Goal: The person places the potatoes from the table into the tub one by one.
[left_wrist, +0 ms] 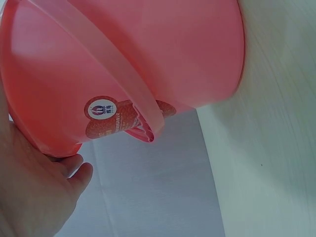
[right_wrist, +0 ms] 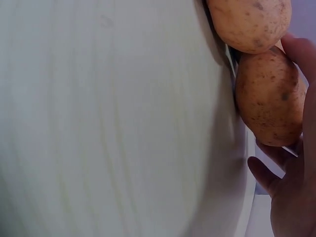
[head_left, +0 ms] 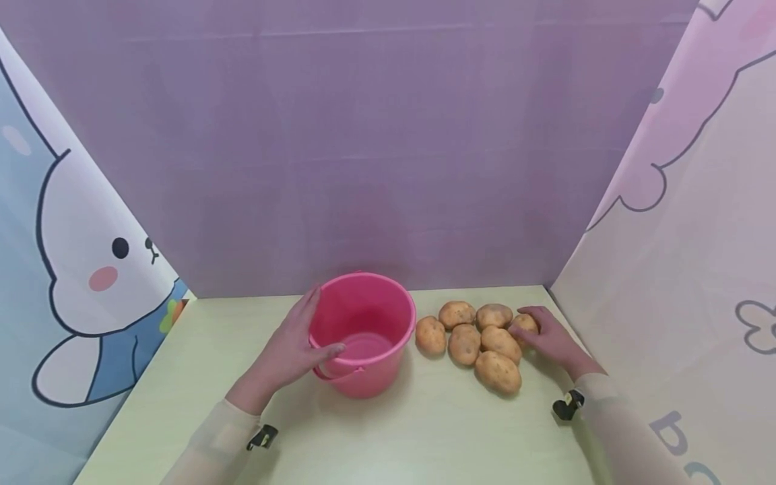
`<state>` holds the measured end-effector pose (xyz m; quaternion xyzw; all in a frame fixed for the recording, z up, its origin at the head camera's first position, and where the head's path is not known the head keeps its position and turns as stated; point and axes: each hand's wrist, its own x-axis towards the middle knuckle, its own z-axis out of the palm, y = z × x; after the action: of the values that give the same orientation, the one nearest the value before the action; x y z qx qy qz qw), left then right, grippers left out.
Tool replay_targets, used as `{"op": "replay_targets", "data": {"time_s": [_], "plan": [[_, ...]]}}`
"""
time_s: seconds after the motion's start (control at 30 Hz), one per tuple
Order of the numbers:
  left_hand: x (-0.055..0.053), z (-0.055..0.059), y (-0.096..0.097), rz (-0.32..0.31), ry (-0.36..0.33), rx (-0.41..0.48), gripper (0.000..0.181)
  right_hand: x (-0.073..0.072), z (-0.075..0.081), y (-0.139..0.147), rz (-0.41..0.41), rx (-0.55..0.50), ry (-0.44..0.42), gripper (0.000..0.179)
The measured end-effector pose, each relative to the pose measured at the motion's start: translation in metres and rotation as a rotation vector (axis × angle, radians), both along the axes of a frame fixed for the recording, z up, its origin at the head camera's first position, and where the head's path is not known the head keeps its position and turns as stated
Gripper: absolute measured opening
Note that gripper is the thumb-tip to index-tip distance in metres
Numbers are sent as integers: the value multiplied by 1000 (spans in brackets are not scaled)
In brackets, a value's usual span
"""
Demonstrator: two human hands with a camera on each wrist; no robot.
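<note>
A pink plastic bucket stands upright on the table, its inside bare where it shows. My left hand holds the left side of its rim, the thumb reaching over the edge. In the left wrist view the bucket's handle hangs down along the wall near a printed label. To the right of the bucket lie several potatoes in a loose group. My right hand grips the rightmost potato, thumb and fingers on either side of it. In the right wrist view that potato appears against another potato.
The pale table meets a purple cloth backdrop behind the bucket. Printed cloth panels stand at both sides, with a rabbit on the left one. The right panel is close to my right hand.
</note>
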<state>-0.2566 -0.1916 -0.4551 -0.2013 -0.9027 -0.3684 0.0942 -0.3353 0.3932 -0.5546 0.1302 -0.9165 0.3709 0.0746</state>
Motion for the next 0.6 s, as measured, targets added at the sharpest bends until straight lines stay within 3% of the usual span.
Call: {"op": "replay_targets", "data": {"time_s": [0.37, 0.6], "plan": [[0, -1, 0, 13, -29, 1, 128, -2, -10, -3, -32, -63, -85, 66], [0, -1, 0, 19, -35, 2, 128, -5, -16, -4, -13, -80, -42, 60]]}}
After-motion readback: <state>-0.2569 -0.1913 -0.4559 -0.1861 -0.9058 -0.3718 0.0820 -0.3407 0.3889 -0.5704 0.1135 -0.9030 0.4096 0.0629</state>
